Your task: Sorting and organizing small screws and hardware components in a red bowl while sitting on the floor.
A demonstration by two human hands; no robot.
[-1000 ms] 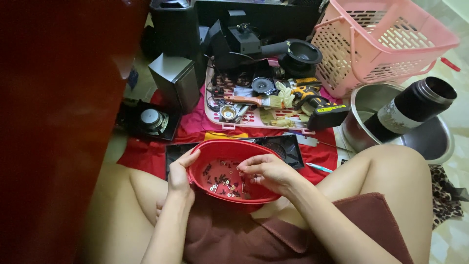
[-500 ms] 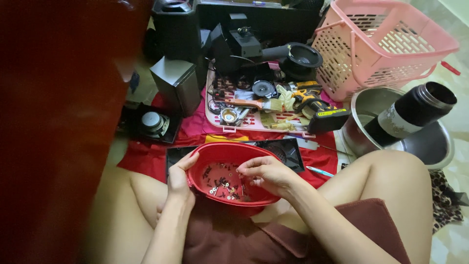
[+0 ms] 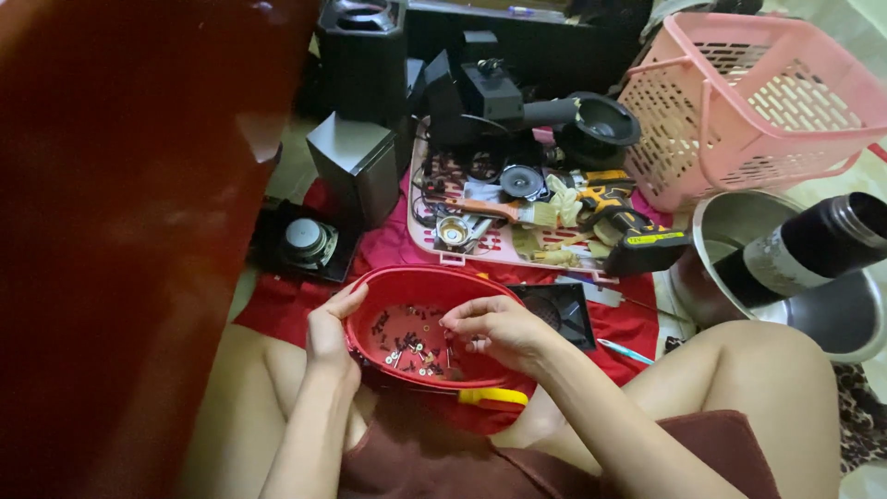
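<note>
Sitting on the floor with bare knees apart, the person keeps a red bowl on the lap. Its near rim carries a yellow handle. The left hand grips the bowl's left rim, thumb hooked over the edge and fingers curled on the outside. The right hand hangs over the inside, fingertips drawn together above the small screws scattered on the bottom; whether they pinch one I cannot tell. Just beyond the bowl lies a red cloth with a black fan on it. Farther out sits a pink tray of parts and a yellow-and-black tool. Left of it stand black speaker boxes. To the right are a metal pot holding a dark cylinder, and a pink basket behind it.
</note>
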